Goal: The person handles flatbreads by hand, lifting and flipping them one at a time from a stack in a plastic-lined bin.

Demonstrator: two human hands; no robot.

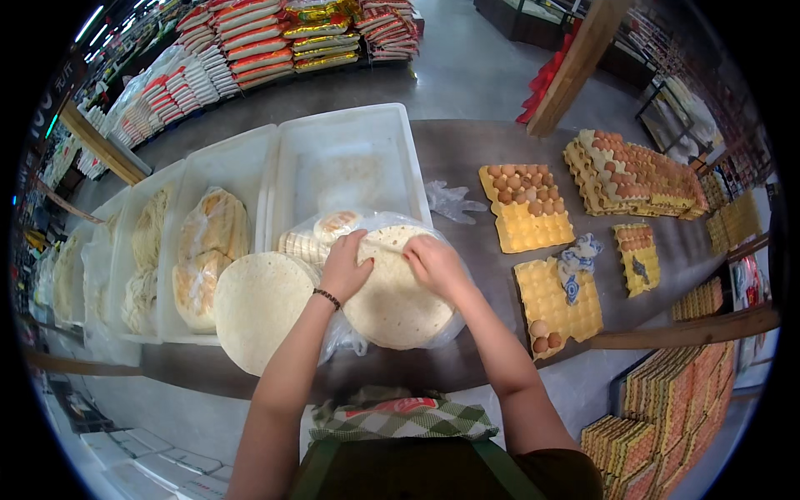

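Observation:
A stack of round, thin flatbreads [400, 306] lies in front of me, with a clear plastic bag [459, 315] around or under it. My left hand [345, 265] is at the stack's far left edge, wearing a dark beaded bracelet. At the far right part, the bent fingers of my right hand [437, 262] pinch something thin. A thin edge runs between both hands; whether it is flatbread or plastic film is unclear. Left of my left wrist rests a second pile of flatbreads [265, 309]. Small round buns [337, 226] in plastic sit just beyond my left hand.
A white plastic bin [340, 159] stands beyond the stack. Bagged bread [212, 231] and noodles [150, 228] fill bins at left. On the right are egg trays [534, 231], a crumpled blue-and-white bag [578, 262], a plastic glove [456, 201] and a wooden post [575, 69].

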